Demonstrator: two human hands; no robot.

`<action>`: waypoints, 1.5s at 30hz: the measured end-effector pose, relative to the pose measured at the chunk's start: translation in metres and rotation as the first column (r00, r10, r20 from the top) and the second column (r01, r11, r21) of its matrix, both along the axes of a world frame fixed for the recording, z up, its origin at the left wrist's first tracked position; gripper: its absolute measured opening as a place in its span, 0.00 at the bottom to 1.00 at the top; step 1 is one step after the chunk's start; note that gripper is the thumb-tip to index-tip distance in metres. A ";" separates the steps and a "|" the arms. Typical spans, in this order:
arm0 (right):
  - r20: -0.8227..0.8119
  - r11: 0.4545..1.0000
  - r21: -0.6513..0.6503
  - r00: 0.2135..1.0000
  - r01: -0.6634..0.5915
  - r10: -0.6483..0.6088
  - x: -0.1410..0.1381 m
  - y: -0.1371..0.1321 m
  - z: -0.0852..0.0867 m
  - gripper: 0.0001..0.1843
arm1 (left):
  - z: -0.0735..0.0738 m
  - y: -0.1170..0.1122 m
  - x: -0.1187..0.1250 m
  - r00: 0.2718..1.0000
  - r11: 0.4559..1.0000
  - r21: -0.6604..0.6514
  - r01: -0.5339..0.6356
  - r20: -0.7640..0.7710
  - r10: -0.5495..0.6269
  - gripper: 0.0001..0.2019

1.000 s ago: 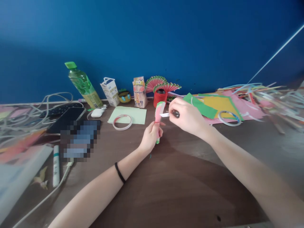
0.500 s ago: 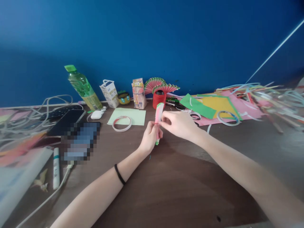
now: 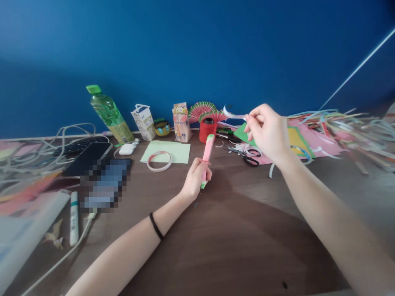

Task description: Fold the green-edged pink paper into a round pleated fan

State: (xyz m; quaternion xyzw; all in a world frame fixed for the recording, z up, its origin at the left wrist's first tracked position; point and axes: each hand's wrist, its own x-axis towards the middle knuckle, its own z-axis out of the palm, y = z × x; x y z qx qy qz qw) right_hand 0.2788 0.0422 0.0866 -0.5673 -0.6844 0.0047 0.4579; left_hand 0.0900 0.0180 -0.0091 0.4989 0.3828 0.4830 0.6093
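Observation:
My left hand [image 3: 196, 179] is closed around a folded pink paper strip [image 3: 208, 150] with green ends, held tilted above the table. My right hand [image 3: 267, 133] is raised to the right, pinching one end of a thin white curled strip [image 3: 234, 115], which looks like tape backing; its free end points left. Below it lie scissors [image 3: 251, 160] with dark handles, among white paper scraps. Behind the folded paper stand a red container [image 3: 207, 130] and pleated pink-and-green paper fans [image 3: 201, 111]. A roll of tape [image 3: 159, 161] rests on a pale green sheet [image 3: 180, 152].
Along the blue wall stand a green bottle [image 3: 109, 113], a white carton [image 3: 144, 123] and a decorated box [image 3: 181, 123]. Coloured paper sheets [image 3: 324, 139] and many thin strips lie right. Phones [image 3: 88, 158], cables and a marker [image 3: 74, 218] lie left.
My right hand has moved up and right, away from the folded paper, and now holds out a white strip. The scissors have come into view. My left hand stays on the folded paper.

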 end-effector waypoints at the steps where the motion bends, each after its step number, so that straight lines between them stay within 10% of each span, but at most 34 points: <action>1: -0.021 1.000 -0.006 1.000 0.014 -0.014 0.004 0.003 0.000 0.07 | 0.000 0.000 0.000 1.000 1.000 -0.006 -0.002 0.003 0.002 0.06; 5: 0.020 0.970 -0.242 1.000 0.001 0.004 0.019 0.015 -0.005 0.04 | 0.002 -0.001 -0.001 1.000 1.000 -0.021 0.006 0.007 -0.005 0.08; 10: 0.286 0.765 -0.643 0.934 0.023 0.213 0.030 0.029 -0.028 0.08 | 0.004 -0.002 -0.002 1.000 0.999 -0.020 0.030 0.003 -0.030 0.09; 17: 0.221 0.921 -0.306 0.923 -0.240 0.314 0.018 0.028 -0.026 0.12 | 0.006 -0.003 -0.003 0.996 0.996 0.004 0.087 -0.029 -0.087 0.11; 25: 0.014 0.815 -0.165 0.824 -0.556 0.566 0.001 0.010 -0.010 0.10 | 0.004 -0.002 -0.006 0.983 0.986 -0.006 0.169 -0.065 -0.169 0.14; 45: -0.050 0.715 -0.350 0.774 -0.605 0.631 0.011 0.012 -0.004 0.08 | 0.005 -0.004 -0.007 0.955 0.960 0.051 0.274 -0.135 -0.265 0.15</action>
